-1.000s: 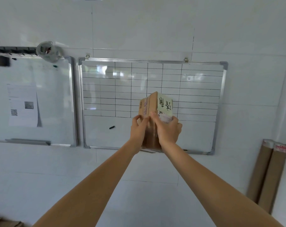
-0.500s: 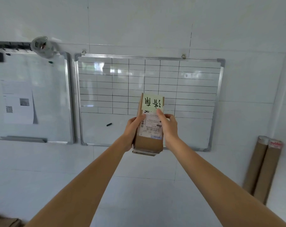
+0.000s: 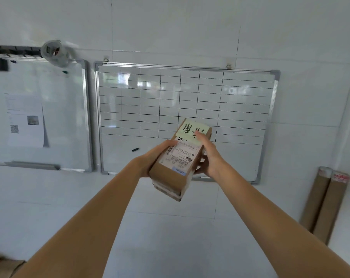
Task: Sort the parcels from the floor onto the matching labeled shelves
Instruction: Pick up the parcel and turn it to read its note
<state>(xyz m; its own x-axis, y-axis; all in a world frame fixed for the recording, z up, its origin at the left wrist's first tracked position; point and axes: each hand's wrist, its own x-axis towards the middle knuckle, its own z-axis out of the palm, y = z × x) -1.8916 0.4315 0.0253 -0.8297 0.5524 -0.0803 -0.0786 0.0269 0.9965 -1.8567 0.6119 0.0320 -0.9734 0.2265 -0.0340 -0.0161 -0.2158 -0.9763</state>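
While both hands' fingers clamp it, left hand and right hand hold the parcel.

Both bare forearms reach up and forward from the lower corners of the view, converging toward the middle. The left hand cups the left side of the cardboard parcel — its thumb lies along the upper left edge of the top face, just beside the printed label, while the other fingers are hidden under and behind the box. The right hand grips the opposite side, wrist bent slightly inward; its thumb stretches up across the top face onto the yellow note, and its fingers curl beneath the right edge. The two hands stand apart, the parcel clamped between them, tilted with its far end raised.
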